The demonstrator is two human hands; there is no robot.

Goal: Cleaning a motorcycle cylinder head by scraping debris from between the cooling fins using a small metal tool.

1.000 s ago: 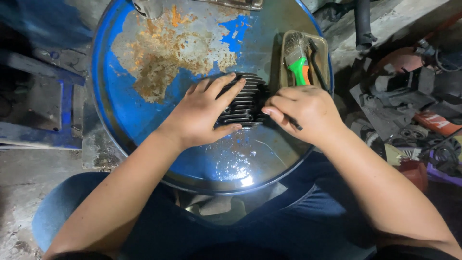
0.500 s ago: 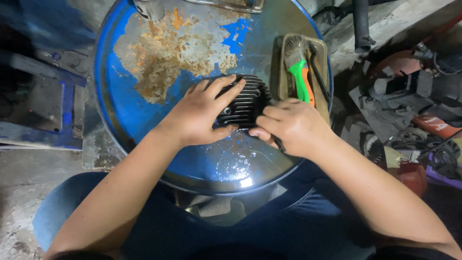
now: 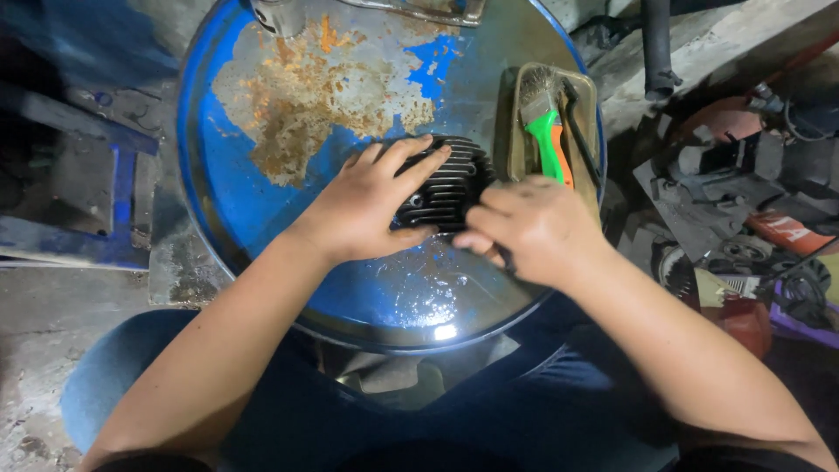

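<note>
A black finned metal engine part lies on the top of a blue, rusty drum. My left hand lies spread over the part's left side and holds it down. My right hand is closed at the part's near right corner, its fingertips touching the fins. A thin dark tool sticks out under that fist; its tip is hidden.
A shallow tray on the drum's right rim holds a green-handled brush. Metal pieces lie at the drum's far edge. Scrap parts and cables pile up on the floor to the right. A blue frame stands to the left.
My right hand has slid down and left along the part's near edge, closing into a tighter fist. The left hand and the part have stayed put.
</note>
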